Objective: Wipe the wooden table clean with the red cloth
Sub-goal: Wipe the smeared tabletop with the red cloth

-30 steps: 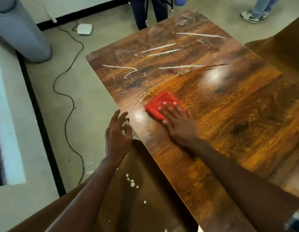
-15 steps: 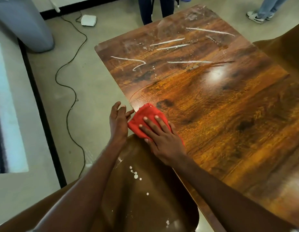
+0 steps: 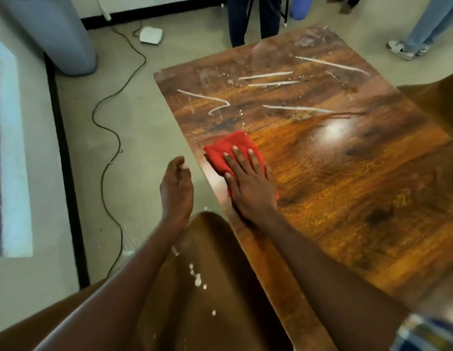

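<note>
The glossy wooden table (image 3: 347, 188) fills the right of the head view. Several white streaks (image 3: 268, 76) and droplets lie across its far part. The red cloth (image 3: 229, 150) lies folded near the table's left edge. My right hand (image 3: 248, 183) presses flat on the cloth, fingers spread and pointing away from me, covering its near half. My left hand (image 3: 176, 188) hovers just off the table's left edge above the floor, fingers loosely curled, holding nothing and apart from the cloth.
A brown chair seat (image 3: 195, 287) with white drips sits below my arms. A black cable (image 3: 106, 153) snakes over the floor to a white box (image 3: 151, 35). A grey bin (image 3: 58, 34) stands far left. People's legs (image 3: 253, 19) stand beyond the table.
My right hand slid the cloth from the table's left edge back inward and farther up the table. My left hand left the cloth and drew away from the edge.
</note>
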The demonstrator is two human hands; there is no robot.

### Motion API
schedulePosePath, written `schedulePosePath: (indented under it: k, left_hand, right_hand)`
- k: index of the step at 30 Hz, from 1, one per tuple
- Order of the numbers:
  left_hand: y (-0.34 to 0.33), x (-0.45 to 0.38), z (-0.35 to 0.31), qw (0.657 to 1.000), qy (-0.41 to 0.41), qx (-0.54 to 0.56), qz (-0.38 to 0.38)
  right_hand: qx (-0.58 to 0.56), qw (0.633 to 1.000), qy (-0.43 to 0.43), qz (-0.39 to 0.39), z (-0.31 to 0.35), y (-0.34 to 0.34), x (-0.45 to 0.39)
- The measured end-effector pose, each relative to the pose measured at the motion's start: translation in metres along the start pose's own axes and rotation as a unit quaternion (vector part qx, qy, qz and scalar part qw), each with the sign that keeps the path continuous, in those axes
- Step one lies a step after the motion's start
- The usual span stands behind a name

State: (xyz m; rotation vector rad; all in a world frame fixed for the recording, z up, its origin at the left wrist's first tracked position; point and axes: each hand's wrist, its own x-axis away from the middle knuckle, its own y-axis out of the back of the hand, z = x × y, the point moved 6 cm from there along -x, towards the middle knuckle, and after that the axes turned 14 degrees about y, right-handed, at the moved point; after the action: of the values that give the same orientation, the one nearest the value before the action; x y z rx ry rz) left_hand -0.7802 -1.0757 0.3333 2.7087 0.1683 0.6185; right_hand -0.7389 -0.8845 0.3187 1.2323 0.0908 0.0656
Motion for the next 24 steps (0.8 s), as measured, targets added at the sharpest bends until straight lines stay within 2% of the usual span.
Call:
schedulePosePath:
  k: [3, 6, 9, 12, 14, 18, 19, 22, 24]
  left_hand:
    - [-0.013, -0.009, -0.008, 1.0, -0.018, -0.021, 0.008]
    - [-0.022, -0.002, -0.013, 0.996, -0.044, -0.072, -0.006]
    - [-0.03, 0.007, -0.019, 0.965, -0.137, -0.22, -0.04]
    - [-0.037, 0.004, -0.019, 0.924, -0.2, -0.318, -0.063]
    - [-0.04, 0.004, -0.017, 0.907, -0.234, -0.346, -0.058]
    - [-0.04, -0.003, -0.018, 0.894, -0.264, -0.355, -0.073]
    - [-0.04, -0.004, -0.018, 0.891, -0.269, -0.36, -0.07]
    - [-0.041, -0.004, -0.017, 0.872, -0.279, -0.396, -0.07]
    - [-0.043, -0.002, -0.018, 0.86, -0.286, -0.416, -0.073]
  right_hand:
    - [0.002, 0.999, -0.045, -0.008, -0.006, 0.006, 0.013]
    - [-0.001, 1.0, 0.004, 0.019, 0.002, 0.003, -0.009]
    - [-0.01, 0.997, 0.068, 0.023, 0.011, -0.002, -0.049]
    - [0.003, 0.993, 0.109, 0.041, 0.007, -0.003, -0.098]
    - [0.011, 0.992, 0.115, 0.048, -0.004, 0.001, -0.117]
    - [0.014, 0.998, 0.06, 0.023, -0.022, 0.002, -0.119]
    - [0.013, 0.997, 0.071, 0.034, -0.017, 0.0, -0.119]
    - [0.009, 0.979, 0.19, 0.077, 0.009, -0.007, -0.131]
    - [0.002, 0.971, 0.225, 0.078, 0.014, -0.004, -0.141]
